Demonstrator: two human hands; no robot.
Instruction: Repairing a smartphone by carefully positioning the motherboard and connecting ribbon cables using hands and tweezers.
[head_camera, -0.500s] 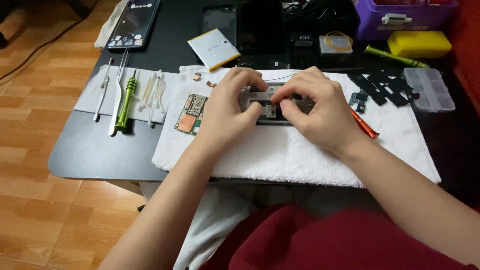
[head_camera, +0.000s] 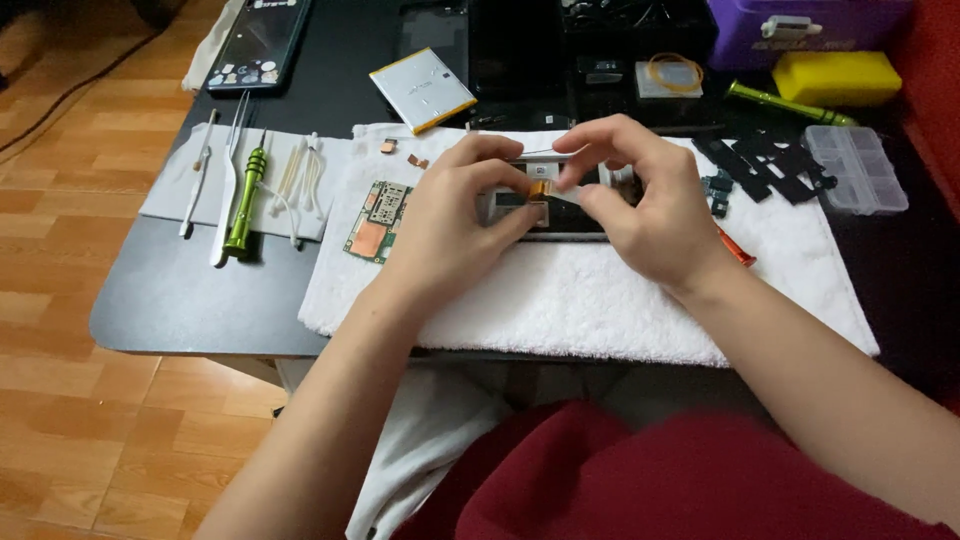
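My left hand (head_camera: 450, 225) and right hand (head_camera: 640, 200) have lifted slightly off the phone (head_camera: 560, 215), which lies mid-towel (head_camera: 600, 300). Both now pinch a small orange flex tab (head_camera: 538, 188) between fingertips, raised above the frame, so I judge it freed. The board (head_camera: 375, 220) sits left.

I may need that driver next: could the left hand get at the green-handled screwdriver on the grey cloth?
Probably yes: the left hand sits close to the green-handled screwdriver, with only the flat green circuit board lying between them.
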